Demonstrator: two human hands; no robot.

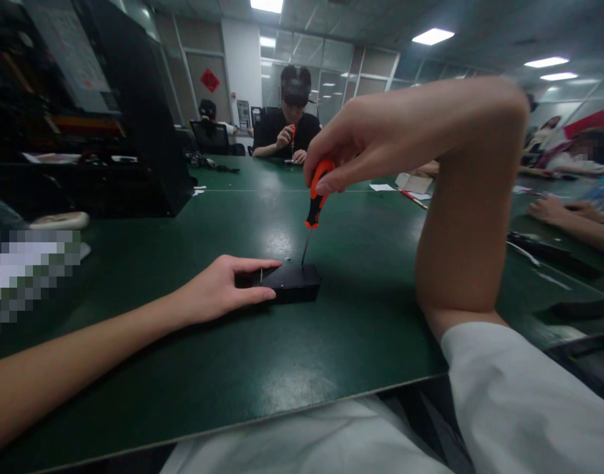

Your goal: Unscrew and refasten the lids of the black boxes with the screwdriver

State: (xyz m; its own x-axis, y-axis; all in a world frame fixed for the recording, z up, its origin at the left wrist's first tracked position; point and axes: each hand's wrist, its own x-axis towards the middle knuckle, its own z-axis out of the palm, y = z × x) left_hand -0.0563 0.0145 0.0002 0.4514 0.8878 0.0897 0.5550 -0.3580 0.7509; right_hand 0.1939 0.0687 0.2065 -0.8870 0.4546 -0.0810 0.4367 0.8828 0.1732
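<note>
On the green table lies a small black rectangular box (299,286), its exact kind not clear from here. My left hand (227,286) grips its left end, thumb along the near side and fingers along the far side. Above it, my right hand (344,148) is wrapped round the orange and black handle of a screwdriver (315,207). The screwdriver stands nearly upright, leaning a little to the right at the top. Its metal shaft comes down to the top face of the box, near the right part. Whether a screw sits under the tip is too small to tell.
The green tabletop (222,368) ends at a near edge before my lap. A tall black shelf unit (143,112) stands at the left. Across the table a person (286,122) holds another screwdriver. Papers, a small carton (413,183) and other people's arms are at the right.
</note>
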